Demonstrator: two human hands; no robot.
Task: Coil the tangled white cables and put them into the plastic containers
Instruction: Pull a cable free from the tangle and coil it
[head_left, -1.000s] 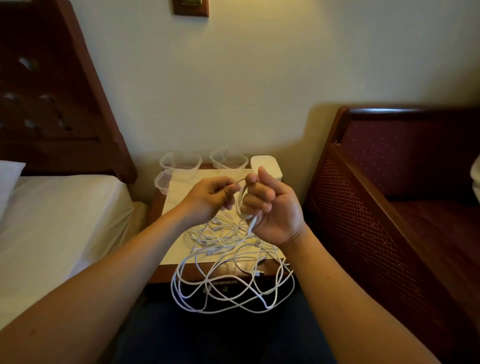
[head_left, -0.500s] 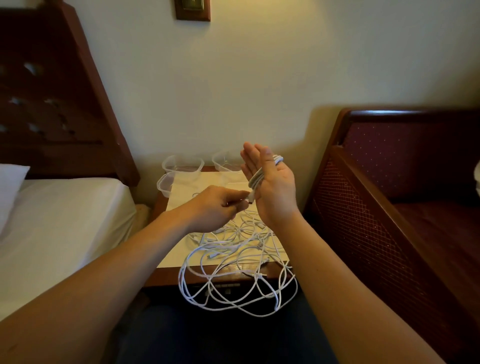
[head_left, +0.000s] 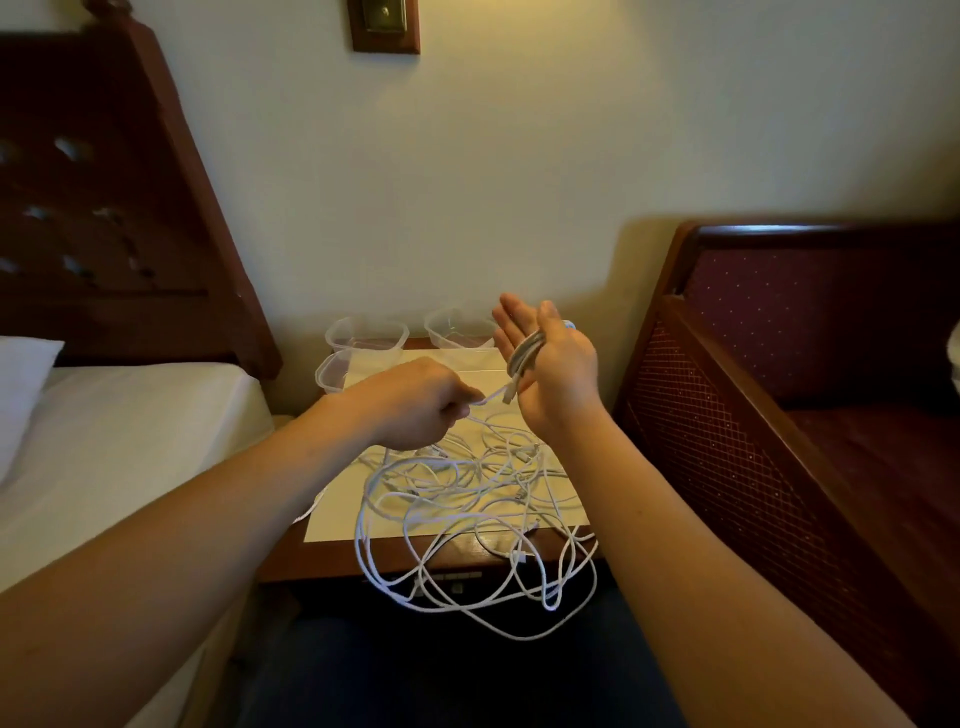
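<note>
White cables (head_left: 467, 499): light, limp, snag-prone tangle on the bench (head_left: 322, 558), nearer than the plastic containers (head_left: 367, 336). Right hand (head_left: 550, 364) spread flat, coil (head_left: 524, 353) looped round it; left hand (head_left: 415, 402) pinches the strand beside its plug, likely the best hold.

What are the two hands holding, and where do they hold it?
The left hand pinches the white cable near its plug end; its coiled loops lie wrapped across the open right hand.

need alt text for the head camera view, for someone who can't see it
A person's right hand, fingers straight, has a white cable looped around its palm while the left hand pinches the cable's free end. Below lies a tangle of white cables on a nightstand, with clear plastic containers at the back.
</note>
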